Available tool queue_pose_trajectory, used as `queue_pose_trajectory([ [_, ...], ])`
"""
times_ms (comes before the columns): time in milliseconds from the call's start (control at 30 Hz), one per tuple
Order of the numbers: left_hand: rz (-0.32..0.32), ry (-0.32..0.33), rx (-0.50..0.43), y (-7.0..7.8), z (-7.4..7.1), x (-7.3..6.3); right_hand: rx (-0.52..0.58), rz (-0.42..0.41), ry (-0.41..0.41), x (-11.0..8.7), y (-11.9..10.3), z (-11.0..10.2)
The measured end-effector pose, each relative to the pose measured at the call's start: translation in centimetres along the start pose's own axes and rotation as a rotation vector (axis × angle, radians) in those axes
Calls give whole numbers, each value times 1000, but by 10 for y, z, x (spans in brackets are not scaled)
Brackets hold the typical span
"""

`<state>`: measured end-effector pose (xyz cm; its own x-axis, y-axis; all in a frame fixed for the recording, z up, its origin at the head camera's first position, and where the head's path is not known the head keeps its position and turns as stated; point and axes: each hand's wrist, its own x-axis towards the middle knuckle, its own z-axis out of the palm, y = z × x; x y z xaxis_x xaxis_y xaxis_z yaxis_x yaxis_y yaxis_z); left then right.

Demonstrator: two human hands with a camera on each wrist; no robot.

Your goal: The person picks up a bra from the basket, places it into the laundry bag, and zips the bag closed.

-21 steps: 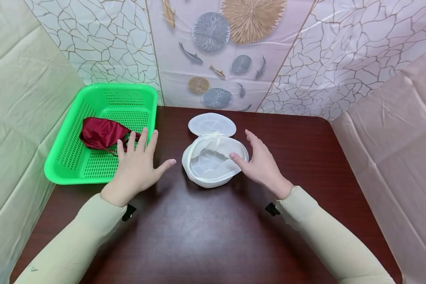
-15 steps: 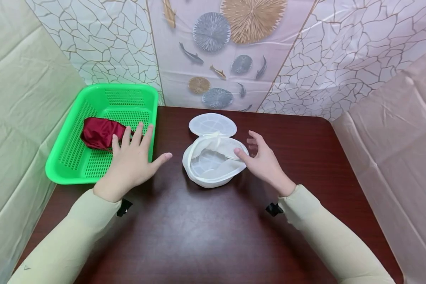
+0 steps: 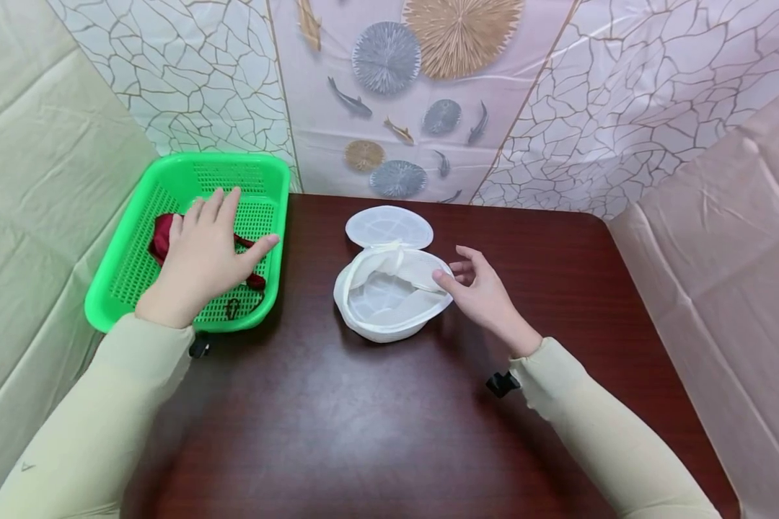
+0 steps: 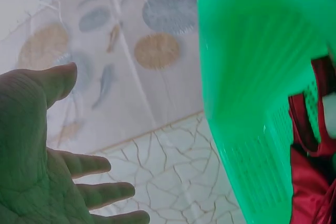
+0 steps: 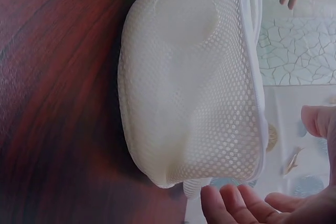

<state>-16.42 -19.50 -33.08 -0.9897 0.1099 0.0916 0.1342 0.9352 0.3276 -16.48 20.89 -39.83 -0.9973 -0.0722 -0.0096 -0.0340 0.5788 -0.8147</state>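
Note:
A white mesh laundry bag (image 3: 384, 334) stands on the table, its round lid (image 3: 389, 226) flipped back behind the opening. Beside its right rim is my right hand (image 3: 488, 301), thumb and fingers parted. In the right wrist view the fingers (image 5: 223, 204) are at the mesh edge, the thumb well apart from it. My left hand (image 3: 197, 263) hovers over the green basket (image 3: 100, 306), fingers spread and holding nothing. Partly hidden below it lies a dark red satin piece with straps (image 3: 160, 236); its satin and strap loops (image 4: 310, 182) show in the left wrist view.
The dark brown tabletop (image 3: 363, 432) spreads in front of the bag. A patterned backdrop (image 3: 389, 94) rises behind the table, and pale cloth walls (image 3: 720, 274) close in both sides.
My left hand has moved left and away from me, further over the basket, covering more of the red satin piece. The right hand has shifted slightly right, its fingers more bent.

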Motion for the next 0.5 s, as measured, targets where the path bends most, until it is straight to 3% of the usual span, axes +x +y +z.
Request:
queue_pose_trajectory([
  [233,-35,-29,15,-11,-13,15,-2,58,-2,3,5,4],
  [500,-59,-79,-1,-18,-13,22,34,75,-21,3,12,7],
])
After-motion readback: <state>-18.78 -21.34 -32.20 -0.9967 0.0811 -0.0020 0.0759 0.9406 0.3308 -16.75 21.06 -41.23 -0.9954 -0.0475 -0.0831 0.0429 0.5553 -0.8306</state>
